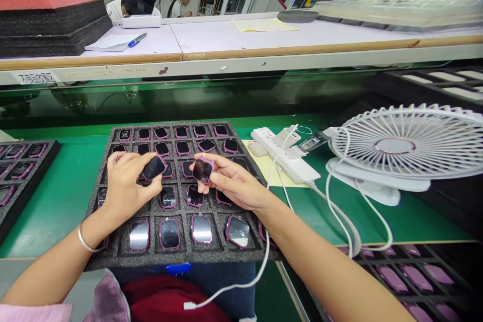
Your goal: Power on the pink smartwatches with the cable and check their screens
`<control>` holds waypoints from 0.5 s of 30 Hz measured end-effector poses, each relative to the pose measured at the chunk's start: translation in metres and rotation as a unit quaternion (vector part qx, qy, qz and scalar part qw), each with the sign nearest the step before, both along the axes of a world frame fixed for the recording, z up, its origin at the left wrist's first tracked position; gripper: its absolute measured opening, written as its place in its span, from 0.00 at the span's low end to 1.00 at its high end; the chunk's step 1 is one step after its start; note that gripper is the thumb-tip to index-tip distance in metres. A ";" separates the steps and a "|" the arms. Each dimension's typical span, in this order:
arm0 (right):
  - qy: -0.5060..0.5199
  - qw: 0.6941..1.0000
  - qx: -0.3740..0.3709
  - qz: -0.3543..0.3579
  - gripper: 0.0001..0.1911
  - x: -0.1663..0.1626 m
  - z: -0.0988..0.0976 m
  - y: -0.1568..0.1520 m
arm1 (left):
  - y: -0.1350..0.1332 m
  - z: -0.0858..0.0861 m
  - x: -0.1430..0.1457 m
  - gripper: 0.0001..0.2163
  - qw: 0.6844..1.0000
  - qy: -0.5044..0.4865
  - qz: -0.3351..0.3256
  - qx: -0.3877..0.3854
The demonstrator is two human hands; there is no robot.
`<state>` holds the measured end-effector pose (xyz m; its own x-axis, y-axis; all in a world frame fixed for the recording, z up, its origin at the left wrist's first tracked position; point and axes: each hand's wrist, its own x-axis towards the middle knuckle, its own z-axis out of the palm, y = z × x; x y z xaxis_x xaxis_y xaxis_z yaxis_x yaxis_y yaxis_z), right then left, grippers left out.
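A dark foam tray [113, 241] lies in front of me, its pockets filled with several pink-rimmed watch cases with glossy black screens [169, 234]. My left hand [126, 183] hovers over the tray's left half and pinches one watch case [154, 167] between thumb and fingers. My right hand [230, 181] is over the tray's middle and holds a second watch case [202, 170] tilted up at its fingertips. Both hands are closed on their pieces. A silver bangle [86, 241] circles my left wrist.
Another foam tray [22, 171] of cases lies at the left and a third [407, 274] at the lower right. A white power strip [287, 153] with cables and a white fan [403, 146] stand to the right. Two people sit beyond the raised shelf [226, 55].
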<state>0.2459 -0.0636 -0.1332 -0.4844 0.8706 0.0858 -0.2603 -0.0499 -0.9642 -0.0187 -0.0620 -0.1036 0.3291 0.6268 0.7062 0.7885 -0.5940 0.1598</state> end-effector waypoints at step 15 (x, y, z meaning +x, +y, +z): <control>-0.001 1.000 -0.001 0.002 0.30 0.001 -0.001 0.001 | 0.000 0.000 0.000 0.09 1.000 0.010 -0.005 0.013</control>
<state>0.2465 -0.0630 -0.1340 -0.4876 0.8692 0.0825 -0.2583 -0.0533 -0.9646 -0.0187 -0.0618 -0.1032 0.3503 0.6044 0.7156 0.7851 -0.6061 0.1276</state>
